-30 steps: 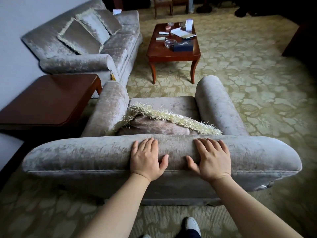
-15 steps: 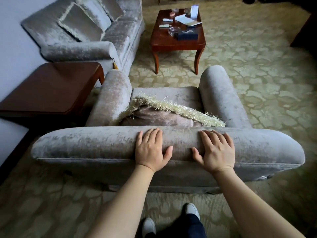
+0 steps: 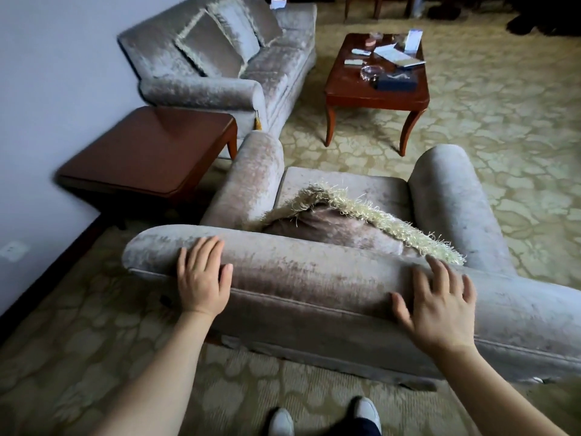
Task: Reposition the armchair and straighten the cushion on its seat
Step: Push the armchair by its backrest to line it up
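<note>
I stand behind the grey velvet armchair (image 3: 314, 278), whose rolled backrest runs slantwise across the view. A taupe cushion (image 3: 327, 226) with a cream fringe leans crooked on the seat against the backrest, its right corner poking over the top. My left hand (image 3: 201, 275) lies near the backrest's left end, fingers curled over the roll and thumb on the rear face. My right hand (image 3: 440, 305) is further right, fingers splayed against the backrest just below the cushion's fringe.
A dark wooden side table (image 3: 147, 152) stands close to the armchair's left arm, by the wall. Beyond are a matching sofa (image 3: 276, 77) with cushions and a coffee table (image 3: 355, 96) carrying small items. Patterned carpet (image 3: 503, 152) lies to the right. My shoes (image 3: 283, 423) are below.
My hands have slid apart along the backrest, the left toward its left end. The armchair now sits at an angle in the view, its left side nearer the side table.
</note>
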`<state>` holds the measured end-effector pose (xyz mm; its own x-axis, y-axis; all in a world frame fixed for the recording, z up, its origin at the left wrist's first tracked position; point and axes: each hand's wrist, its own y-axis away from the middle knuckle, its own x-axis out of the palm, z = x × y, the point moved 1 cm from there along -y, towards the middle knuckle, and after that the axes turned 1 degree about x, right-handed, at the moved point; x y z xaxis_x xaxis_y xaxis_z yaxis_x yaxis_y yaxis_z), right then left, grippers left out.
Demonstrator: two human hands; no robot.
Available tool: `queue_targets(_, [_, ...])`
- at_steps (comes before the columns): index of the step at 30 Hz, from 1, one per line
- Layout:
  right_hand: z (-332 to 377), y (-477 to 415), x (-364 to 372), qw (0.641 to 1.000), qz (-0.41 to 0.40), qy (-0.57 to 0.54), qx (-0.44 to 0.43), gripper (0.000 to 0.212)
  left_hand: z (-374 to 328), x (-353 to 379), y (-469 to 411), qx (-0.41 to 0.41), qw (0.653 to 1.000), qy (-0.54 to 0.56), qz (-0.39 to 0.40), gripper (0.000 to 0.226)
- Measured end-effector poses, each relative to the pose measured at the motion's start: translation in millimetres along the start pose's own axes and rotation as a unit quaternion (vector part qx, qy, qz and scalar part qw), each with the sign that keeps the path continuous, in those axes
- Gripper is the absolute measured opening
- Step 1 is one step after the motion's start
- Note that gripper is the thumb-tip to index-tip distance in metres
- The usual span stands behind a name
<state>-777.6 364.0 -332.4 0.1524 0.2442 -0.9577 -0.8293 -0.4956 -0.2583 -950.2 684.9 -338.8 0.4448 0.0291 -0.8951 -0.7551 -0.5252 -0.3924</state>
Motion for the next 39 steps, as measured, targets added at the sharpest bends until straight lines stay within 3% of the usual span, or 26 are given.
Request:
queue_targets(4, [70.9, -10.8, 13.8, 0.993, 0.034, -0.011, -0.109, 0.074, 16.6, 4.4, -7.8, -0.002, 1.000, 0.013, -0.029, 0.048])
queue_targets(12, [79.8, -32.8, 28.9, 0.992, -0.024, -0.013, -0.119, 0.068, 30.6, 16.1, -31.6, 0.055, 0.995, 0.017, -0.076, 0.052])
queue_targets(23, [119.1, -47.3, 37.4, 0.995, -0.018, -0.010, -0.093, 0.069, 68.3, 18.7, -62.5, 0.070, 0.997, -0.010, -0.015, 0.054])
queue_targets(26, [116.5, -40.7, 33.4, 0.996, -0.008, -0.016, -0.088, 0.071, 58.3, 17.0, -54.2, 0.027, 0.999, -0.024, -0.007, 0.053])
queue_targets(28, [117.3, -39.1, 27.8, 0.996, 0.017, -0.022, -0.082, 0.072, 39.4, 11.5, -48.9, -0.040, 0.999, -0.021, 0.002, 0.055])
queue_targets(30, [118.6, -37.5, 21.3, 0.995, 0.029, -0.035, -0.087, 0.069, 4.3, 9.8, -41.7, -0.045, 0.999, -0.011, 0.014, 0.055])
queue_targets(33, [94.4, -26.9, 11.3, 0.993, 0.019, -0.058, -0.098, 0.059, -86.0, 21.3, -23.9, 0.095, 0.994, 0.020, 0.045, 0.052])
queue_targets(39, [-67.8, 27.6, -6.2, 0.997, -0.064, -0.010, 0.031, 0.055, -269.0, 50.6, 28.7, 0.278, 0.953, 0.008, 0.120, 0.064])
